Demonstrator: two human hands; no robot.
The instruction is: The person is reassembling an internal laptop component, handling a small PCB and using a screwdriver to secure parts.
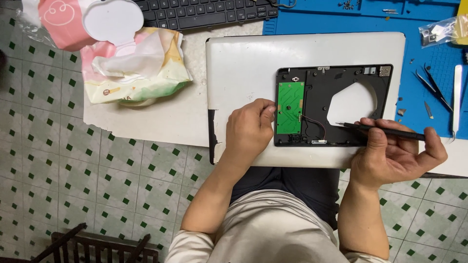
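Observation:
A white slab-shaped device point(243, 63) lies at the table edge with a black inner frame point(336, 80) on top of it. The frame holds a green circuit board point(289, 107) at its left and a thin red-and-black wire point(316, 125). My left hand point(248, 129) rests on the white surface, its fingertips curled against the frame's left edge beside the green board. My right hand point(395, 153) grips a slim black screwdriver point(385, 130) whose tip points left over the frame's lower part.
An opened pack of wet wipes point(134, 68) lies at the left on the white table. A black keyboard point(204, 12) sits at the top. A blue work mat point(429, 53) at the right carries tweezers point(431, 85), a white pry tool point(457, 97) and small screws. Green-dotted floor tiles lie below.

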